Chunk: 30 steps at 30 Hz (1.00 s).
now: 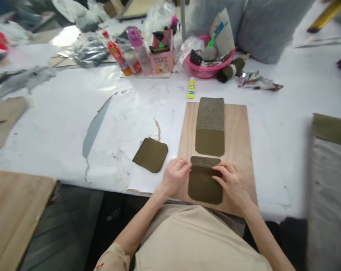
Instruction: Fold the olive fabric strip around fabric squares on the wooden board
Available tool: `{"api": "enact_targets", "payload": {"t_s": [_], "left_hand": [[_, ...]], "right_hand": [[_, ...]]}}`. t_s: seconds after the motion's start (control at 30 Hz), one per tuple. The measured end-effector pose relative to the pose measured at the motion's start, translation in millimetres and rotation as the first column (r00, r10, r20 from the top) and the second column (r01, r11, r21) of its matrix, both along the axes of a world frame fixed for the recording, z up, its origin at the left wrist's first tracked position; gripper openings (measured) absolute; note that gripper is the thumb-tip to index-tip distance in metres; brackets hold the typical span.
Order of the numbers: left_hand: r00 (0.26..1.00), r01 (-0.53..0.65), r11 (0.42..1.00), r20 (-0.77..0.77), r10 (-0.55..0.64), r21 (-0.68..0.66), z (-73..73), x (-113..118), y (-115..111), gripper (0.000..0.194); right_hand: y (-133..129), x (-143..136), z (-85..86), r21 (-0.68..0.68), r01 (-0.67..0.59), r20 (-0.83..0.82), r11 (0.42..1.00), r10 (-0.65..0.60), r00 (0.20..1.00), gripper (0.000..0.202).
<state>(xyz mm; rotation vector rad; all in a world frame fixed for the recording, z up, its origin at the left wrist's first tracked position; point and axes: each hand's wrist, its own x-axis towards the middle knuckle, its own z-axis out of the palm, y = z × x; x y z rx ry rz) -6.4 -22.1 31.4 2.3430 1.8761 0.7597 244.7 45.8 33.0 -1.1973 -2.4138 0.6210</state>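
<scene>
An olive fabric piece (205,185) with cut corners lies on a wooden board (238,139) right in front of me. A ribbed strip of it shows along the top. At its upper left corner my left hand (175,174) has its fingers closed together on the edge. My right hand (232,183) holds the upper right edge, its fingertips on the fabric and the thumb a little below them. Just beyond, a longer olive piece (210,142) with a rough, ribbed upper half lies flat on the board. To the left is a small stack of olive pieces (151,154).
A yellow glue tube (191,88) lies beyond the board. Further back stand a pink basket (206,72) of supplies, a pink box (162,62) and several bottles. Grey material with an olive edge (332,130) lies at right, another wooden board (15,210) at lower left.
</scene>
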Motion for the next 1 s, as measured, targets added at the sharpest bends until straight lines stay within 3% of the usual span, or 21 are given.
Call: {"api": "enact_targets", "payload": {"t_s": [0.1,0.23,0.43,0.6,0.77,1.0], "left_hand": [[0.994,0.102,0.994,-0.042,-0.103,-0.04,-12.8,20.0,1.7,0.014],[0.992,0.114,0.991,-0.044,-0.117,-0.065,-25.5,21.6,1.7,0.018],[0.993,0.112,0.992,-0.031,-0.114,-0.05,-24.2,20.3,1.3,0.018],[0.995,0.095,0.993,0.035,-0.093,-0.075,-23.8,19.0,1.5,0.016],[0.984,0.049,0.986,0.178,-0.02,-0.16,-20.7,14.1,2.1,0.014],[0.985,0.031,0.966,0.175,0.015,-0.258,-16.7,11.1,8.6,0.02]], "right_hand": [[4.8,2.7,-9.2,0.113,0.006,-0.026,0.994,-0.003,1.0,0.019],[5.5,0.1,-13.8,0.219,0.041,0.016,0.975,-0.045,0.999,0.029],[-2.1,-28.4,-18.4,0.207,-0.041,0.046,0.978,0.032,0.998,0.031],[-5.7,-45.8,-21.1,0.258,-0.034,0.06,0.965,0.019,0.998,0.03],[-10.5,-46.4,-13.3,0.206,-0.007,0.083,0.979,-0.01,0.997,0.018],[-12.5,-47.1,-6.6,0.086,0.039,0.117,0.996,-0.049,0.992,0.01]]}}
